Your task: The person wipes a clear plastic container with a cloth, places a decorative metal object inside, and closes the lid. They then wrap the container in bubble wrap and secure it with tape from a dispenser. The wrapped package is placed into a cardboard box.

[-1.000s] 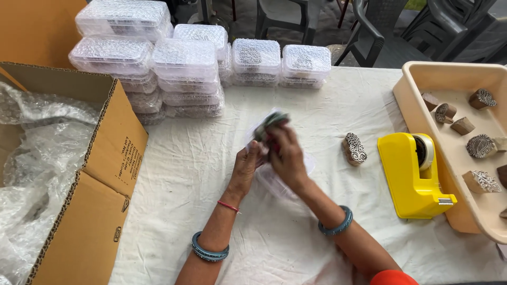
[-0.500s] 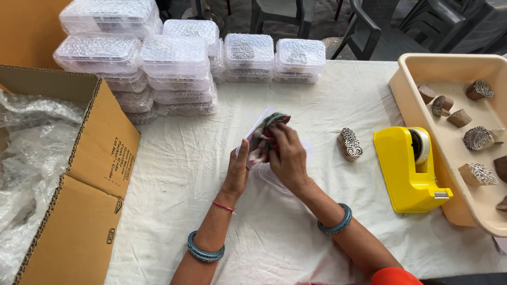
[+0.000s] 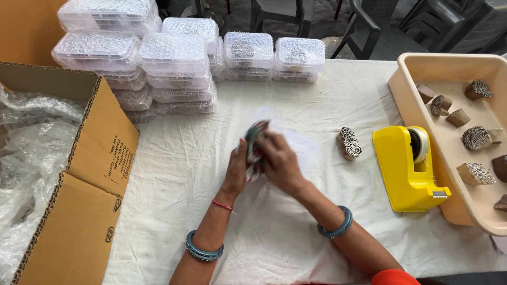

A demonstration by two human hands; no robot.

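Brown cardboard box point(image 3: 68, 174) at far left, flaps open. Left hand point(image 3: 237, 171) and right hand point(image 3: 280, 163) pressed together mid-table, both gripping small dark wrapped object point(image 3: 256, 142) between them. Object held above white cloth point(image 3: 174, 174); long axis runs away from person, tip up-left. Carved wooden block point(image 3: 348, 142) lies right of hands; yellow tape dispenser point(image 3: 409, 169) further right.

both hands point(image 3: 264, 161) grip patterned item point(image 3: 255, 142)
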